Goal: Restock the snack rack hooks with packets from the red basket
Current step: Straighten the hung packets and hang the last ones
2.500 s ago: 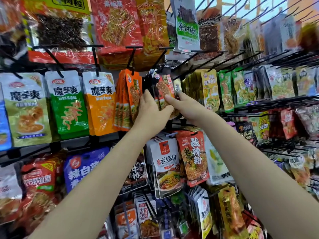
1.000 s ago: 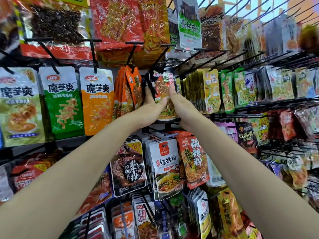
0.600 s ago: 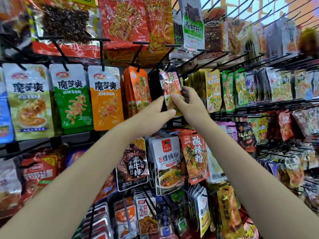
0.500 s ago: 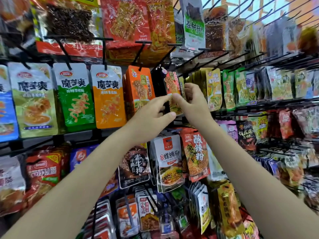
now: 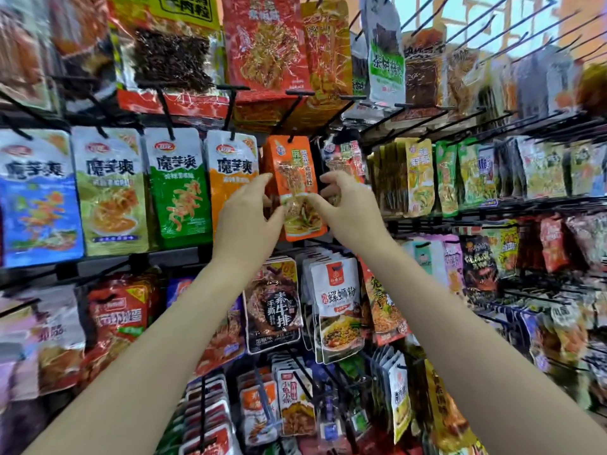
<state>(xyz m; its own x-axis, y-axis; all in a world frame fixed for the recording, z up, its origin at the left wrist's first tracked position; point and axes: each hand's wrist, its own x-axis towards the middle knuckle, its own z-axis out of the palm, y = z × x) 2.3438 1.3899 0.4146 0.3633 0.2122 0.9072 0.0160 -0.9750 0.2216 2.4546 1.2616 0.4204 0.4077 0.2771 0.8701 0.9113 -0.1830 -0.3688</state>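
Hands at mid-rack: your left hand [image 5: 249, 221] and right hand [image 5: 348, 211] both raised to orange packet [image 5: 294, 188], fingers curled, thumb tips pinching its lower half from either side. Packet hangs on black hook [image 5: 297, 108], just right of orange konjac packet [image 5: 230, 178]. Red-topped packet [image 5: 345, 156] hangs behind right hand. Noodle pouch [image 5: 336, 307] below, btwn your forearms.

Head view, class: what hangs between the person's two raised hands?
In the head view, an orange packet hangs between left hand and right hand.
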